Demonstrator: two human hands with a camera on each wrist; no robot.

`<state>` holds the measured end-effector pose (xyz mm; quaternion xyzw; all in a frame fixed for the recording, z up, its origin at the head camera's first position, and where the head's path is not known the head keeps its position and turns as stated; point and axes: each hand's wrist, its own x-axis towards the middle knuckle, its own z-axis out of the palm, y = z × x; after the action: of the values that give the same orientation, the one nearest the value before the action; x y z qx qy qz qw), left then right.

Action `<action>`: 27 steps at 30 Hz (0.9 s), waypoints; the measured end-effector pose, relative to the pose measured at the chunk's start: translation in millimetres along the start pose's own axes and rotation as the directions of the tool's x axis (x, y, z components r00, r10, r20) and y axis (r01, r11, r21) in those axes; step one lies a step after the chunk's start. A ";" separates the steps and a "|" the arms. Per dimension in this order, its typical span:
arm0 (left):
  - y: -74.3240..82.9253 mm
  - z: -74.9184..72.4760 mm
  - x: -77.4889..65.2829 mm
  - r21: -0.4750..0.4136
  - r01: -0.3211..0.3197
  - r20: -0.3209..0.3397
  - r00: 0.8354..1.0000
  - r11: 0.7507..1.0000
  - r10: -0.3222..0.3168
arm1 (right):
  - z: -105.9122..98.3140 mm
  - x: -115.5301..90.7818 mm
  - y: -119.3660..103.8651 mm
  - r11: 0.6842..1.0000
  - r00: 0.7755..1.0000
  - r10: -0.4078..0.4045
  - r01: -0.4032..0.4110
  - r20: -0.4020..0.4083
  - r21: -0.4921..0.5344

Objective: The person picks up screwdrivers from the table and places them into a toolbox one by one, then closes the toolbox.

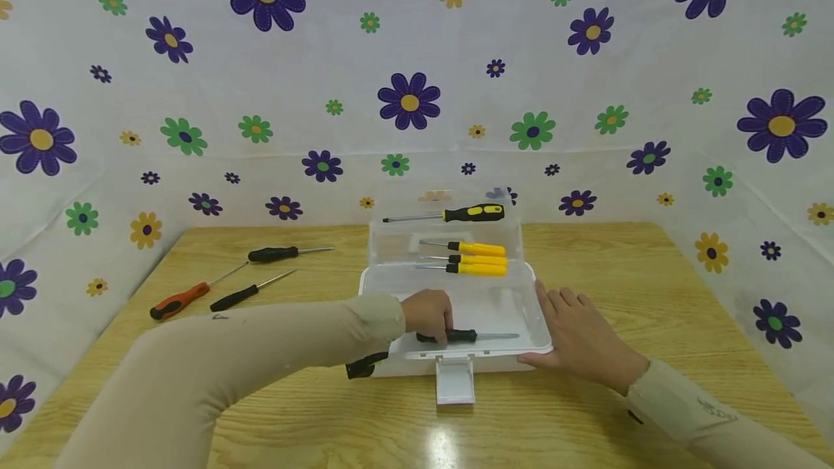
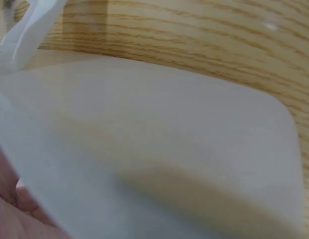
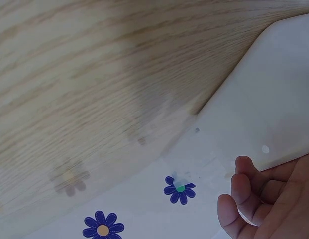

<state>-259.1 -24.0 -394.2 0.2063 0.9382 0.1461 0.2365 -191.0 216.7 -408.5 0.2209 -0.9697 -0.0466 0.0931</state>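
A white plastic box (image 1: 469,295) stands with its translucent lid (image 1: 391,244) raised at the back. My left hand (image 1: 428,312) reaches inside, its fingers on the handle of a black screwdriver (image 1: 464,336) that points right, close to the box floor. The handle's left part is partly hidden by the fingers. At the box's right side rests my right hand (image 1: 580,331), thumb by the front corner and index finger along the side wall. In the right wrist view, the other fingers (image 3: 241,186) bend loosely. The left wrist view shows mostly the box's blurred white wall (image 2: 184,114).
On the lid lie a black-and-yellow screwdriver (image 1: 474,213) and several yellow-handled screwdrivers (image 1: 482,260). To the left on the wooden table (image 1: 313,411) are an orange-and-black screwdriver (image 1: 185,300) and two black screwdrivers (image 1: 272,255). A white latch (image 1: 455,381) hangs down in front.
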 end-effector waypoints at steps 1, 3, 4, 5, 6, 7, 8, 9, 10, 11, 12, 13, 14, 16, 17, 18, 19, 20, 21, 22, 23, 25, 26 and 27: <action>-0.1 0.5 -0.4 -0.002 0.000 -0.002 1.000 1.000 0.000 | 0.1 -0.1 -0.1 1.000 1.000 -0.003 0.003 -0.003 -0.002; -0.5 1.2 -0.2 -0.010 0.004 -0.001 1.000 1.000 -0.004 | -0.1 -0.3 -0.3 1.000 1.000 -0.007 0.007 -0.009 -0.003; -0.5 1.5 -0.1 -0.011 0.006 -0.001 1.000 1.000 -0.006 | -0.2 -0.5 -0.4 1.000 1.000 -0.008 0.008 -0.012 -0.004; -1.0 1.9 0.4 -0.011 0.011 0.000 1.000 1.000 -0.011 | -0.4 -0.5 -0.6 1.000 1.000 -0.009 0.009 -0.014 -0.004; -1.4 2.1 0.9 -0.012 0.016 0.001 1.000 1.000 -0.016 | -0.6 -0.6 -0.7 1.000 1.000 -0.009 0.009 -0.016 -0.003; -1.8 2.4 1.5 -0.011 0.023 0.004 1.000 1.000 -0.023 | -0.8 -0.6 -0.8 1.000 1.000 -0.009 0.009 -0.016 -0.002; -2.6 2.9 2.5 -0.010 0.029 0.006 1.000 1.000 -0.029 | -1.0 -0.7 -0.9 1.000 1.000 -0.009 0.009 -0.017 -0.002; -3.4 3.4 3.0 -0.007 0.031 0.004 1.000 1.000 -0.031 | -1.2 -0.6 -1.0 1.000 1.000 -0.009 0.009 -0.017 -0.001; -4.0 3.7 3.4 -0.003 0.034 0.005 0.999 0.999 -0.034 | -1.4 -0.6 -1.1 1.000 1.000 -0.010 0.010 -0.017 -0.001; -5.0 4.1 4.0 0.001 0.034 0.003 0.999 0.999 -0.034 | -1.5 -0.5 -1.1 1.000 1.000 -0.010 0.010 -0.016 -0.002; -5.8 4.2 4.2 0.004 0.029 -0.001 1.000 1.000 -0.029 | -1.5 -0.4 -1.2 1.000 1.000 -0.010 0.010 -0.015 -0.002; -6.5 4.2 4.3 0.006 0.024 -0.003 1.000 1.000 -0.024 | -1.5 -0.4 -1.2 1.000 1.000 -0.010 0.010 -0.014 -0.002; -7.0 4.0 4.3 0.006 0.018 -0.006 1.000 1.000 -0.018 | -1.6 -0.4 -1.3 1.000 1.000 -0.009 0.009 -0.014 -0.001; -7.5 2.7 3.7 -0.003 0.009 -0.007 1.000 1.000 -0.009 | -1.8 -0.3 -1.4 1.000 1.000 -0.005 0.005 -0.010 0.002; -8.3 2.5 4.1 -0.003 0.001 -0.011 1.000 1.000 -0.001 | -1.9 -0.3 -1.5 1.000 1.000 -0.003 0.003 -0.008 0.003; -8.9 2.2 4.4 -0.006 -0.003 -0.013 1.000 1.000 0.003 | -2.0 -0.2 -1.5 1.000 1.000 -0.002 0.002 -0.007 0.006; -9.2 1.9 4.4 -0.011 -0.003 -0.014 1.000 1.000 0.003 | -2.1 -0.2 -1.6 1.000 1.000 -0.001 0.001 -0.005 0.007; -9.9 1.9 4.7 -0.009 -0.005 -0.016 1.000 1.000 0.005 | -2.2 -0.2 -1.6 1.000 1.000 0.001 -0.001 -0.003 0.009; -10.6 1.9 4.8 -0.009 -0.010 -0.020 1.000 1.000 0.009 | -2.2 -0.1 -1.6 1.000 1.000 0.003 -0.003 -0.001 0.008; -11.3 1.8 5.0 -0.008 -0.011 -0.022 1.000 1.000 0.011 | -2.2 -0.1 -1.7 1.000 1.000 0.003 -0.003 0.000 0.008; -11.4 1.3 4.5 -0.007 -0.016 -0.026 1.000 1.000 0.015 | -2.1 -0.1 -1.7 1.000 1.000 0.003 -0.003 0.000 0.007; -10.8 -1.1 1.9 -0.016 -0.020 -0.028 0.999 1.000 0.020 | -1.7 0.0 -1.8 1.000 1.000 0.005 -0.005 0.000 0.005; -10.6 -2.4 0.7 -0.019 -0.026 -0.028 0.999 0.999 0.025 | -1.5 0.0 -1.8 1.000 1.000 0.005 -0.005 -0.001 0.005; -9.9 -4.1 -1.2 -0.028 -0.030 -0.027 0.999 0.999 0.029 | -1.4 -0.1 -1.8 1.000 1.000 0.003 -0.003 -0.002 0.004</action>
<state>-263.3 -33.9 -394.0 0.2147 0.9359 0.1657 0.2248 -189.9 215.1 -407.4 0.2195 -0.9701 -0.0442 0.0938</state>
